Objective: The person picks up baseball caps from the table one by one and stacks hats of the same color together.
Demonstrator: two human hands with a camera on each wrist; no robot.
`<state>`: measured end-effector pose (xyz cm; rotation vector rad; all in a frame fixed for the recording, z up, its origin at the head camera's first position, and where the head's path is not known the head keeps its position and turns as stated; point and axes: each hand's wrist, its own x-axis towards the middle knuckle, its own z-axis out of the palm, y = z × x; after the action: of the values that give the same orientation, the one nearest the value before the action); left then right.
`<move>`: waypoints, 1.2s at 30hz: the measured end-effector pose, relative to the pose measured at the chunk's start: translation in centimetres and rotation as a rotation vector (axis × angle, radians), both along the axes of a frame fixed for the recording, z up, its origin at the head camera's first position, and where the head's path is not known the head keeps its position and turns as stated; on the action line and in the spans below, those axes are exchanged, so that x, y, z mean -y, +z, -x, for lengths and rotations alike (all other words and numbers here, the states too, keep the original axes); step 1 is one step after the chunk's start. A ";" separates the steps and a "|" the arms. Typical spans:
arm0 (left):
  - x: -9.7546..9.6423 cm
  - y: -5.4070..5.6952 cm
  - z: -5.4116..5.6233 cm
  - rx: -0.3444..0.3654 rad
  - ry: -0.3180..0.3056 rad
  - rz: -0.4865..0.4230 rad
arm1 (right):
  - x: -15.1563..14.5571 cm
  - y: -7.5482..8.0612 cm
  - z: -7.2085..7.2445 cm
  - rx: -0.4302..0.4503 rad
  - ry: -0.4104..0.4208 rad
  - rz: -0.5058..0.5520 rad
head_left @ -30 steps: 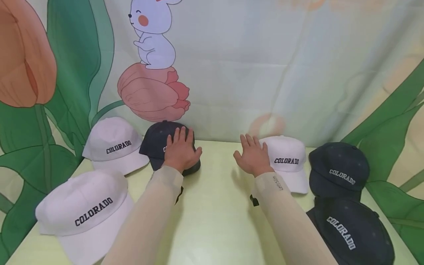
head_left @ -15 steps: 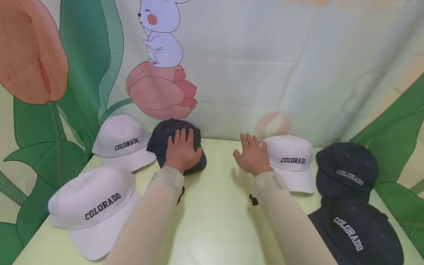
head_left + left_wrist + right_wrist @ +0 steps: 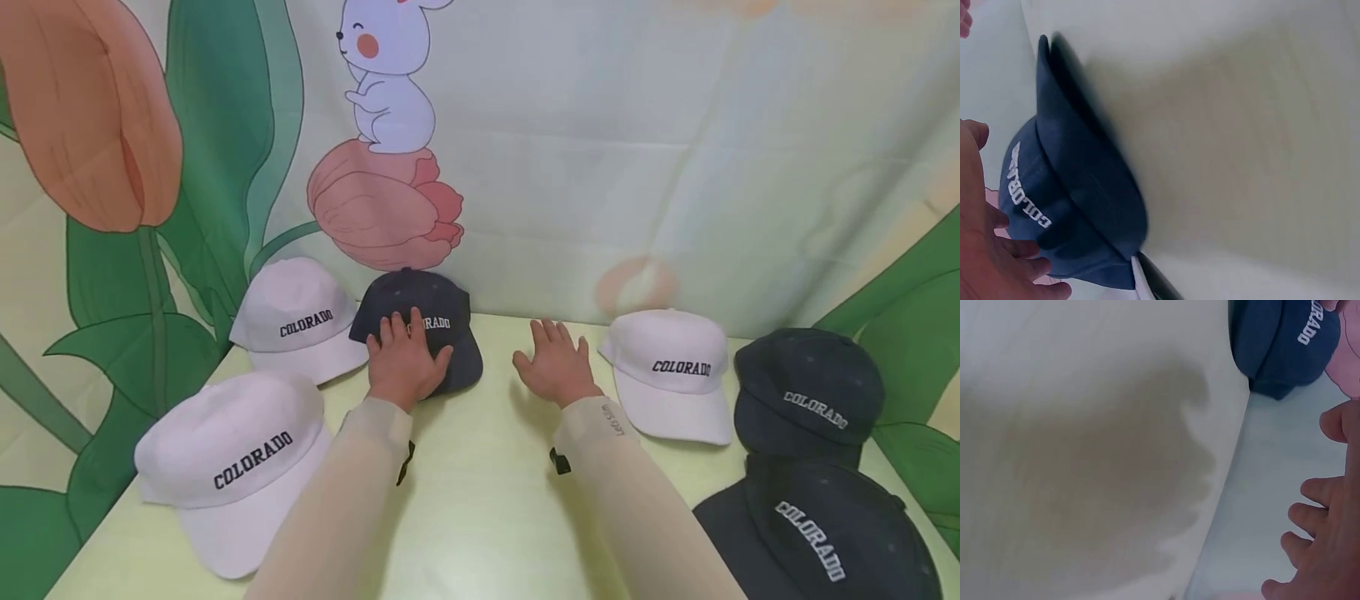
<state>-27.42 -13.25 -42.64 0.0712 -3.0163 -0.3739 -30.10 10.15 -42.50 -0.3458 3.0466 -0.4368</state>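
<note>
My left hand [image 3: 405,367], fingers spread, overlaps the front of a dark navy cap [image 3: 442,292] at the back left in the head view. The left wrist view shows that navy cap [image 3: 1079,181] beyond the fingers, its white COLORADO lettering in sight; nothing is in the hand. My right hand [image 3: 558,364] is held above the table with fingers extended and holds nothing. To its right sits a white cap [image 3: 667,350] with black COLORADO lettering. The right wrist view has the hand [image 3: 1329,531] over its own shadow on the tabletop.
Two more white caps, a rear one [image 3: 292,304] and a nearer one [image 3: 232,458], sit on the table [image 3: 472,517] at left. On the right are two navy caps, one behind [image 3: 810,375] and one in front [image 3: 832,533]. A printed cloth [image 3: 540,167] hangs behind.
The head view has turned slightly, so caps and backdrop shift right in it. Both hands have drawn back a little toward me, baring more of the navy cap's lettering and the white cap's left side.
</note>
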 end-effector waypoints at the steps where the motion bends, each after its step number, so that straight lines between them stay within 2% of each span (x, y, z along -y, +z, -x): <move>1: 0.2 -0.1 -0.1 -0.008 0.008 0.003 | 0.3 -0.1 0.0 0.010 0.001 0.004; 6: 1.0 -0.5 -0.7 -0.010 0.036 -0.004 | 1.9 -0.4 0.1 0.053 -0.004 0.002; 15: 1.1 -1.5 -1.0 -0.003 0.063 -0.054 | 3.5 -1.1 -0.1 0.072 0.013 0.012; 21: 1.1 -1.8 -1.3 -0.009 0.095 -0.094 | 4.4 -1.7 0.4 0.097 0.021 0.017; 27: 1.2 -2.2 -1.2 0.048 0.133 -0.100 | 6.0 -1.9 0.3 0.116 0.042 0.006; 36: 0.6 -2.6 -1.2 0.064 0.192 -0.092 | 7.5 -2.3 0.7 0.148 0.053 0.001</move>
<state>-26.25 -13.87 -45.26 0.3831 -3.0177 -0.4998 -30.80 2.69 -44.83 -0.3759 2.8866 -0.4397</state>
